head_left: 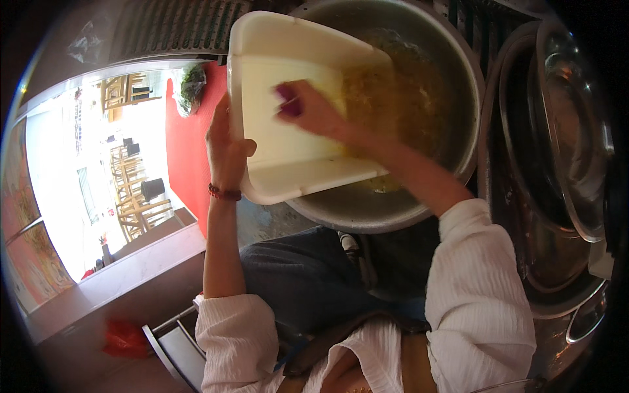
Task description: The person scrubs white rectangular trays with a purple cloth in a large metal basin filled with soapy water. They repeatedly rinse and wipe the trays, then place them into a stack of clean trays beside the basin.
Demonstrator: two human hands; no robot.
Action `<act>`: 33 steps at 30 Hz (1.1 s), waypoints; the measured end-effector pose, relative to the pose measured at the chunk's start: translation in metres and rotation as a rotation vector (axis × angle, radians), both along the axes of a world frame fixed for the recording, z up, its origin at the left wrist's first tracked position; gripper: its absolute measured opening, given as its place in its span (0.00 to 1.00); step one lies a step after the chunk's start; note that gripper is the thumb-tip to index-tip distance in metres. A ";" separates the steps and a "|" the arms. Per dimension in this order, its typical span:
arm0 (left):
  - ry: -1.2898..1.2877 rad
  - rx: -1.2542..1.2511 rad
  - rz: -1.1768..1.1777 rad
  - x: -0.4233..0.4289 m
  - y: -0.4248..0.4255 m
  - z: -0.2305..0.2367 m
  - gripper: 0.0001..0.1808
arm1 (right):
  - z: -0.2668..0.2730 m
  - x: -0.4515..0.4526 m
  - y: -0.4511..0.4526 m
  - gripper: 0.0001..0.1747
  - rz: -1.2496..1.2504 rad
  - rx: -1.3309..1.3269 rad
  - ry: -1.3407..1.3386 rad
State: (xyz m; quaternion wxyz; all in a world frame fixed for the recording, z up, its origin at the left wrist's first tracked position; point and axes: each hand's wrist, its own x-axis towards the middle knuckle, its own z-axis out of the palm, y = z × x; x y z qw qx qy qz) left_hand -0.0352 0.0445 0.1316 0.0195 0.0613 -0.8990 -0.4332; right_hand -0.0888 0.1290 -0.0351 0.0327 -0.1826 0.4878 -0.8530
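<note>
My left hand [228, 142] grips the left rim of a white plastic tub [290, 179], its thumb over the edge. The tub is tilted, its far end down in a large round metal basin [383, 223] that holds yellowish-brown liquid [422, 108]. Inside the tub, my right hand [307, 105] is closed around a small purple thing [290, 99], perhaps a scrubbing pad or cloth; motion blur hides its exact kind. It is close to the tub's inner wall, and whether it touches is not plain.
Several metal basins and bowls [572, 147] stand at the right. Slatted metal racks [177, 29] lie beyond the tub. At the left are a greens-filled plastic bag [189, 88] on a red surface [189, 152], a red plastic bag [125, 339] and a metal-framed stool or rack [184, 351].
</note>
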 end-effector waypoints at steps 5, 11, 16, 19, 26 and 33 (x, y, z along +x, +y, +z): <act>-0.032 0.105 0.067 0.000 0.006 0.000 0.43 | 0.034 0.027 -0.056 0.38 -0.172 0.569 0.381; -0.050 0.172 0.108 0.001 -0.016 -0.003 0.45 | -0.048 0.005 -0.082 0.37 -0.172 0.430 0.325; -0.054 0.184 0.204 0.010 -0.032 -0.011 0.44 | -0.123 -0.010 -0.066 0.34 -0.157 0.559 0.137; -0.059 0.180 0.194 0.013 -0.033 -0.011 0.45 | -0.146 -0.019 -0.035 0.34 -0.018 0.848 -0.016; 0.027 0.208 0.072 0.016 -0.013 -0.006 0.44 | -0.165 0.020 0.004 0.39 0.203 1.106 -0.126; 0.019 0.169 0.075 0.020 0.001 -0.002 0.42 | -0.100 0.089 -0.034 0.32 0.221 0.688 -0.075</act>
